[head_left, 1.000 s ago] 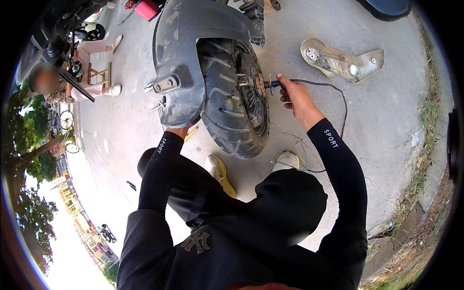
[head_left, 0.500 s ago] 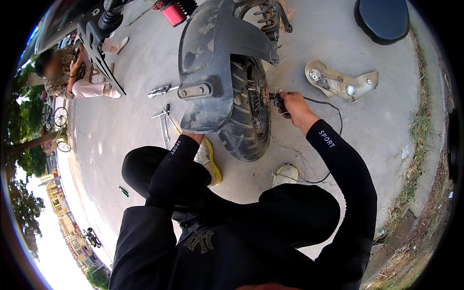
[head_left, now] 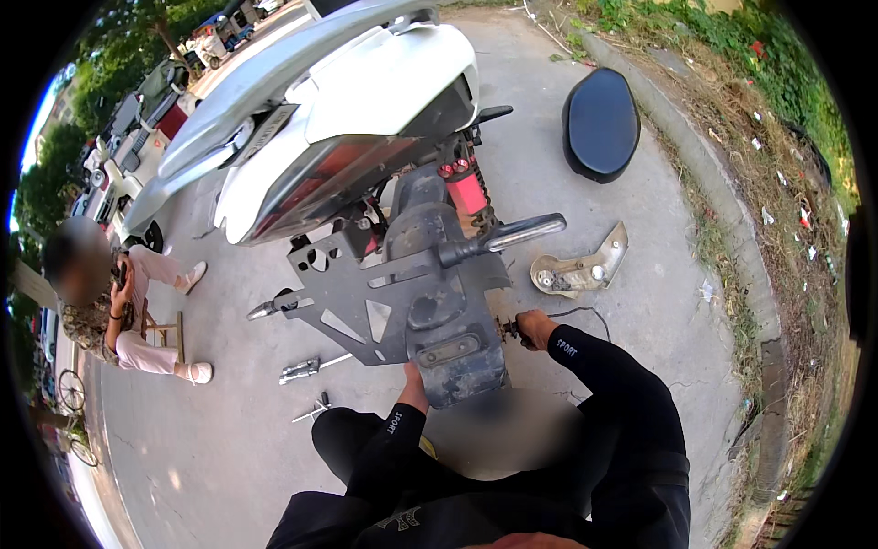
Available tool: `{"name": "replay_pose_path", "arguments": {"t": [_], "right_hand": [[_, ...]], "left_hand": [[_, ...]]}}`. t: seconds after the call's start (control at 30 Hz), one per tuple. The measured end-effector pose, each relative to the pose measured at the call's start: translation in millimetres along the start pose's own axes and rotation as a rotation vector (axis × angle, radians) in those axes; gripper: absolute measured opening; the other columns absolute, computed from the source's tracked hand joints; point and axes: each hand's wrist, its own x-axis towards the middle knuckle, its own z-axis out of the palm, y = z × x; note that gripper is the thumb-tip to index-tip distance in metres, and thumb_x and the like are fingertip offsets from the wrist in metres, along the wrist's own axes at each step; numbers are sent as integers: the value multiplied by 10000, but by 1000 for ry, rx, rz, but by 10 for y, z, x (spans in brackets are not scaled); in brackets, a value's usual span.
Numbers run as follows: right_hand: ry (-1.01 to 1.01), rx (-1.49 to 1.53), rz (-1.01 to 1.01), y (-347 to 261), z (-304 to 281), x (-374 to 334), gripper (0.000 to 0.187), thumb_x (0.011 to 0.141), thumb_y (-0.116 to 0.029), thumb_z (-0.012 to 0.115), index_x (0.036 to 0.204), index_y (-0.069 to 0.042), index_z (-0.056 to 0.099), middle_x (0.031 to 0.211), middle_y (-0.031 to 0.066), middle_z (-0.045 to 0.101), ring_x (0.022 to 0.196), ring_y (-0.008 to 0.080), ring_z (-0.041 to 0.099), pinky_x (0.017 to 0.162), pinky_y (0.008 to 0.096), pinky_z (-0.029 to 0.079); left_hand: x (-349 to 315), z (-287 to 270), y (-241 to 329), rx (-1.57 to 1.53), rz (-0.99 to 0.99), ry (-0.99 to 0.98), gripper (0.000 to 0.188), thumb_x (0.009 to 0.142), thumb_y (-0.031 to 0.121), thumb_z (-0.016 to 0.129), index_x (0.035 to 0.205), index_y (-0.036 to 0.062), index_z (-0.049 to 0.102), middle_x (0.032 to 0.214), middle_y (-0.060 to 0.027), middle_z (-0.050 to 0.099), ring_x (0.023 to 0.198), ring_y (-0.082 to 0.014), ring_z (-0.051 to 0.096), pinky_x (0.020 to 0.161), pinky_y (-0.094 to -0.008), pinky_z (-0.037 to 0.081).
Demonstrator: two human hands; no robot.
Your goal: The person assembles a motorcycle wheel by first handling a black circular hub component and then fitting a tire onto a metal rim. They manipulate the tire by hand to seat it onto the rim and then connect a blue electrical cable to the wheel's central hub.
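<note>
The rear of a white and grey scooter (head_left: 402,87) stands before me, its dirty black mudguard (head_left: 457,371) pointing toward me. My right hand (head_left: 536,328) is closed around a dark part at the wheel's axle (head_left: 507,328), on the mudguard's right side. A thin black cable (head_left: 594,313) loops out on the ground beyond that hand. On the other side, my left hand (head_left: 414,388) reaches in against the mudguard's left edge, and its fingers are hidden behind it. A blurred patch covers the area below the mudguard, between my knees.
A removed beige cover (head_left: 572,274) and a dark oval seat (head_left: 602,125) lie on the concrete to the right. Tools (head_left: 306,368) lie at left, near a cross-shaped wrench (head_left: 315,409). A seated person (head_left: 110,311) holds a phone. A kerb (head_left: 722,210) runs along the right.
My view has tilted up, bringing the scooter's tail and number-plate bracket in and hiding the tyre. Both hands stay at about the same places by the wheel.
</note>
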Motion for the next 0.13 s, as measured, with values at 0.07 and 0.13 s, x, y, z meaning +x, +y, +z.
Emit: {"name": "replay_pose_path", "arguments": {"t": [0.07,0.13], "right_hand": [[-19,1213,769,-272,-93,87,194,867,-211,605,789,-35,583,644,120,572,563,297,597,491,454,473],[57,1335,846,-310,-34,157,254,925,-222,476,751,-44,531,608,71,456,479,219,465,422,374,357]], "left_hand": [[159,-67,3,-76,39,7,342,999,338,549,1174,57,633,1054,-74,679,974,-238,650,860,-416,521],[168,89,47,161,42,204,359,996,374,532,1102,55,660,978,-64,676,908,-241,647,819,-427,508]]}}
